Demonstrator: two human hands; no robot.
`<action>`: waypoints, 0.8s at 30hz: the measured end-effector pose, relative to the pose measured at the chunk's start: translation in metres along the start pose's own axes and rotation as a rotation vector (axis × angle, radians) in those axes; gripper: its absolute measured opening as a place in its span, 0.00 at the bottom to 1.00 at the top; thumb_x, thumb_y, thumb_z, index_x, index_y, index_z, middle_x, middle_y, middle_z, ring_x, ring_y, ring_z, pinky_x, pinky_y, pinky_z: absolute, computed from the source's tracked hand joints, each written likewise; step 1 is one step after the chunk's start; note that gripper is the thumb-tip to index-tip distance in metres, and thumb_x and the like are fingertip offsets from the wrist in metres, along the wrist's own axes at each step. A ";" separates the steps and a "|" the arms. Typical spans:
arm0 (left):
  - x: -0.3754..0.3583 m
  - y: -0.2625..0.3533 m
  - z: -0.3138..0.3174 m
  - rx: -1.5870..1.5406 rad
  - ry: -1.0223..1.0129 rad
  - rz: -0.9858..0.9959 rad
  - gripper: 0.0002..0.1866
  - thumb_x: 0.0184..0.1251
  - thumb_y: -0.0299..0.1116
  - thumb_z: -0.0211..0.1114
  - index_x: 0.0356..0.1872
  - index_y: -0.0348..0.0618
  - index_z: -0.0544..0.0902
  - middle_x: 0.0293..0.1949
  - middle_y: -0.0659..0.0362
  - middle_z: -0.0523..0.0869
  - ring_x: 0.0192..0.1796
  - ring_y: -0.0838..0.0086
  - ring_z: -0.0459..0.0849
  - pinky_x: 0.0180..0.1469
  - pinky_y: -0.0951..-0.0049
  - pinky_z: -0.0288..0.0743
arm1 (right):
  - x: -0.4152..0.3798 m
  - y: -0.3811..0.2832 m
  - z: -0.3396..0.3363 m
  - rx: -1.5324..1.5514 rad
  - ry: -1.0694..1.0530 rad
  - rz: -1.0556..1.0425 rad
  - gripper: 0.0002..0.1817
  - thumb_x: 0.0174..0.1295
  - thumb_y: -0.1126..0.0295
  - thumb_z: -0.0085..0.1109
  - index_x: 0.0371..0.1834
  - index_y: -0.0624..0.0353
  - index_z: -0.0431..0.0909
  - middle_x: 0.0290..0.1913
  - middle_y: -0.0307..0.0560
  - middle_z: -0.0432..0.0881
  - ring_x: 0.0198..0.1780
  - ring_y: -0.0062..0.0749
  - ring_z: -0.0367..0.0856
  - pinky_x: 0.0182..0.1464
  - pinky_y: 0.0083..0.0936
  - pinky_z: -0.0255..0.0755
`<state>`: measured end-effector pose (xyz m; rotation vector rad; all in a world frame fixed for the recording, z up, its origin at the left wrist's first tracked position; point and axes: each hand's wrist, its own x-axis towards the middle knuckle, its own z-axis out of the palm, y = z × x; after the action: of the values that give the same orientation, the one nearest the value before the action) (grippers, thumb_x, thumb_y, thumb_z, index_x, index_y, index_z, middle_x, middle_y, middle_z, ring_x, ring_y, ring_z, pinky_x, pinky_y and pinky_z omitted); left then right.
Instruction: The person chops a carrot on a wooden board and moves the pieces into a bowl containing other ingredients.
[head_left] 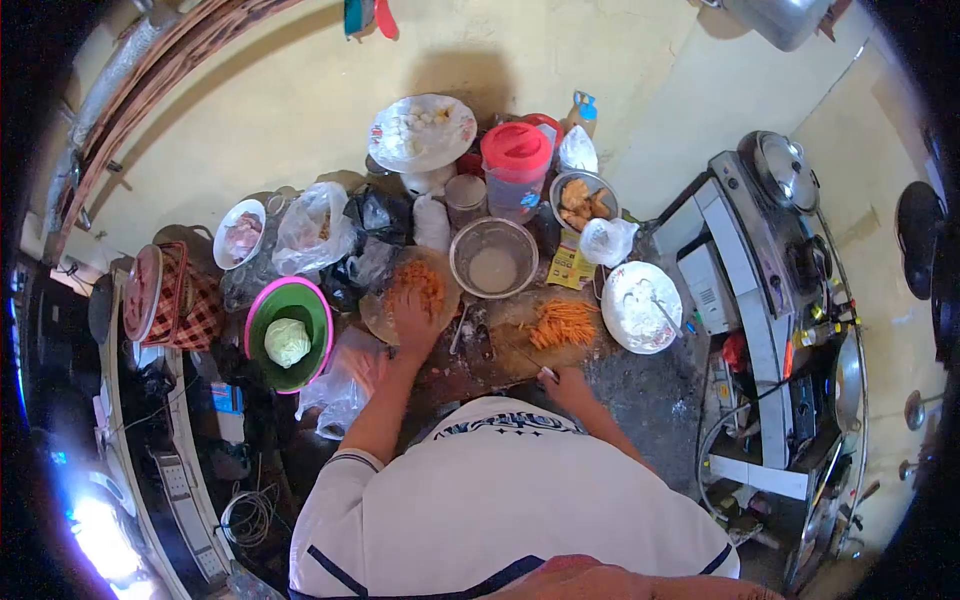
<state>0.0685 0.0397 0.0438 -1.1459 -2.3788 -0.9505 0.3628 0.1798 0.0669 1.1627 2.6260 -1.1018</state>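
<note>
My left hand point(410, 318) reaches into a round plate point(378, 318) that bears a heap of shredded carrot point(420, 278). Its fingers look stretched out over the shreds, with the tips partly hidden among them. My right hand point(566, 388) is closed round the handle of a knife point(534, 362), low at the front edge of a wooden cutting board point(508, 345). The blade points up and left over the board. Just beyond the knife lies a pile of carrot strips point(562, 325) on the board.
A metal bowl of pale liquid point(492, 268) stands between plate and board. To the left, a green basin point(262, 318) holds a cabbage point(287, 342). On the right sits a white bowl of flour-like powder point(630, 320). Behind are a red-lidded pitcher point(516, 165) and a stove point(755, 230).
</note>
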 end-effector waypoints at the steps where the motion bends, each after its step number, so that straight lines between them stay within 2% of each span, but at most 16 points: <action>1: 0.010 -0.011 0.000 -0.032 -0.118 -0.133 0.24 0.53 0.32 0.60 0.53 0.37 0.71 0.51 0.45 0.73 0.55 0.49 0.70 0.59 0.54 0.62 | 0.000 -0.011 -0.002 0.044 -0.054 -0.001 0.20 0.60 0.54 0.53 0.34 0.65 0.78 0.27 0.64 0.79 0.31 0.59 0.79 0.35 0.45 0.70; 2: 0.018 -0.019 0.001 -0.065 -0.236 -0.266 0.23 0.55 0.33 0.60 0.54 0.37 0.71 0.50 0.44 0.75 0.53 0.48 0.72 0.59 0.56 0.64 | 0.001 -0.018 -0.002 0.089 -0.107 -0.001 0.20 0.60 0.55 0.52 0.34 0.65 0.78 0.27 0.64 0.79 0.31 0.59 0.78 0.35 0.46 0.70; 5: 0.031 -0.032 0.010 -0.101 -0.187 -0.182 0.21 0.55 0.30 0.58 0.51 0.36 0.73 0.48 0.42 0.77 0.53 0.47 0.74 0.57 0.58 0.66 | 0.014 0.005 0.030 0.045 -0.034 0.019 0.20 0.61 0.55 0.51 0.35 0.66 0.77 0.27 0.65 0.79 0.32 0.59 0.79 0.35 0.46 0.70; 9: 0.054 -0.037 0.019 -0.092 -0.287 -0.265 0.21 0.56 0.26 0.56 0.54 0.39 0.71 0.49 0.45 0.75 0.53 0.49 0.73 0.55 0.56 0.68 | 0.009 0.019 0.039 0.081 0.135 0.046 0.20 0.62 0.57 0.50 0.34 0.67 0.77 0.27 0.66 0.78 0.32 0.60 0.78 0.35 0.45 0.70; 11: 0.061 -0.054 0.036 -0.105 -0.514 -0.134 0.18 0.58 0.28 0.54 0.51 0.39 0.72 0.49 0.45 0.75 0.52 0.49 0.73 0.54 0.56 0.69 | 0.007 0.027 0.038 0.191 0.052 0.121 0.21 0.62 0.55 0.48 0.36 0.66 0.76 0.33 0.69 0.78 0.39 0.63 0.77 0.42 0.49 0.69; 15: 0.060 -0.040 0.045 -0.012 -0.533 -0.155 0.14 0.58 0.29 0.54 0.45 0.38 0.75 0.47 0.45 0.76 0.52 0.49 0.74 0.53 0.56 0.70 | -0.004 0.022 0.030 0.159 0.090 0.111 0.21 0.63 0.55 0.48 0.37 0.66 0.76 0.33 0.67 0.78 0.39 0.63 0.77 0.42 0.49 0.69; 17: 0.060 -0.035 0.045 0.070 -0.547 -0.283 0.10 0.58 0.29 0.55 0.39 0.38 0.77 0.43 0.44 0.78 0.50 0.49 0.75 0.50 0.55 0.70 | -0.008 0.018 0.029 0.227 0.050 0.132 0.20 0.63 0.55 0.49 0.38 0.66 0.76 0.34 0.66 0.79 0.40 0.62 0.77 0.42 0.49 0.69; 18: 0.059 -0.040 0.050 0.068 -0.550 -0.276 0.10 0.58 0.29 0.55 0.39 0.38 0.77 0.43 0.44 0.78 0.50 0.49 0.75 0.50 0.55 0.70 | -0.009 0.016 0.028 0.230 0.057 0.137 0.20 0.63 0.55 0.49 0.38 0.66 0.76 0.34 0.66 0.79 0.40 0.62 0.77 0.42 0.49 0.69; 20: 0.051 -0.058 0.062 0.019 -0.485 -0.242 0.10 0.57 0.29 0.56 0.38 0.37 0.77 0.41 0.44 0.79 0.48 0.51 0.77 0.49 0.56 0.70 | -0.013 0.010 0.025 0.218 0.050 0.127 0.20 0.62 0.55 0.50 0.38 0.65 0.77 0.33 0.62 0.80 0.37 0.52 0.79 0.37 0.42 0.69; 21: 0.052 -0.060 0.057 0.018 -0.485 -0.238 0.10 0.57 0.29 0.56 0.38 0.37 0.77 0.41 0.44 0.79 0.48 0.51 0.77 0.49 0.56 0.70 | -0.014 0.005 0.022 0.219 0.054 0.129 0.20 0.62 0.55 0.50 0.38 0.65 0.77 0.33 0.62 0.80 0.37 0.52 0.79 0.37 0.42 0.69; 23: 0.050 -0.062 0.049 0.061 -0.430 -0.076 0.10 0.55 0.30 0.60 0.38 0.38 0.79 0.39 0.45 0.81 0.45 0.53 0.80 0.47 0.59 0.72 | -0.018 -0.002 0.017 0.195 0.021 0.045 0.19 0.61 0.57 0.52 0.41 0.64 0.77 0.36 0.65 0.80 0.40 0.62 0.77 0.42 0.48 0.70; 24: 0.053 -0.048 0.032 0.060 -0.430 -0.073 0.10 0.55 0.30 0.60 0.38 0.38 0.79 0.39 0.45 0.81 0.45 0.53 0.80 0.47 0.59 0.72 | -0.017 0.003 0.023 0.196 0.024 0.046 0.19 0.61 0.57 0.52 0.41 0.64 0.77 0.36 0.65 0.80 0.40 0.62 0.77 0.42 0.48 0.70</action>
<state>-0.0024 0.0705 0.0297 -1.3602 -2.7788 -0.7024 0.3718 0.1561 0.0542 1.2714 2.5405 -1.3700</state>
